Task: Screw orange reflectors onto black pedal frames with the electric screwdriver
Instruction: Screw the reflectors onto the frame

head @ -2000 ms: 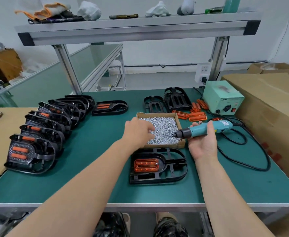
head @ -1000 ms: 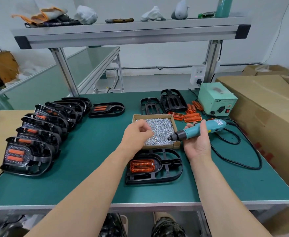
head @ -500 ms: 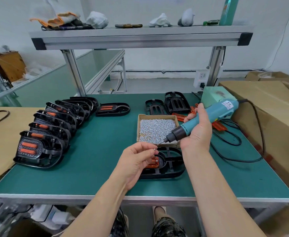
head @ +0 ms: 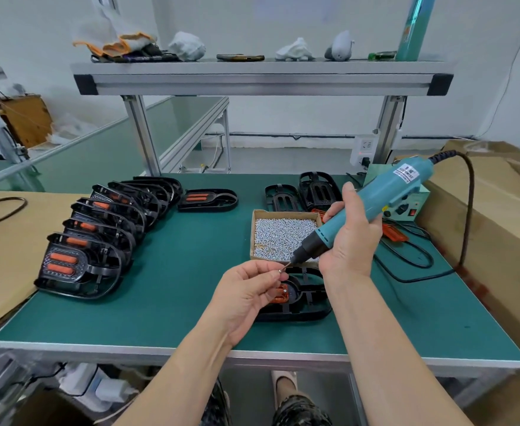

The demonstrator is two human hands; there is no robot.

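Head view. The electric screwdriver (head: 372, 207) has a teal body, a black nose and a white label near its cable end. It is held tilted, with the bit pointing down and left, above the near centre of the green bench top (head: 175, 272). The right hand (head: 349, 244) is wrapped around its lower body in a firm grip. The left hand (head: 246, 290) has thumb and forefinger pinched on a small screw (head: 280, 269) right at the bit tip. Whether the screw is seated on the bit is too small to tell.

The black pedal frame (head: 307, 305) lies flat under both hands, near the bench front edge. An orange reflector (head: 281, 293) sits in its left part. The left hand covers most of the reflector and the frame's left end.

A cardboard box (head: 252, 238) filled with silver screws sits just beyond the frame, its near right corner hidden by the screwdriver nose.

A row of overlapping pedals with reflectors (head: 98, 229) runs along the left side, and one more pedal (head: 208, 199) lies flat at its far end. Two bare frames (head: 283, 198) lie beyond the box. Loose reflectors (head: 394, 233) and a green power unit (head: 409, 204) sit at the right, behind the right hand. The black cable (head: 467, 210) loops down from the screwdriver to the bench. Cardboard cartons (head: 483, 226) border the right edge.
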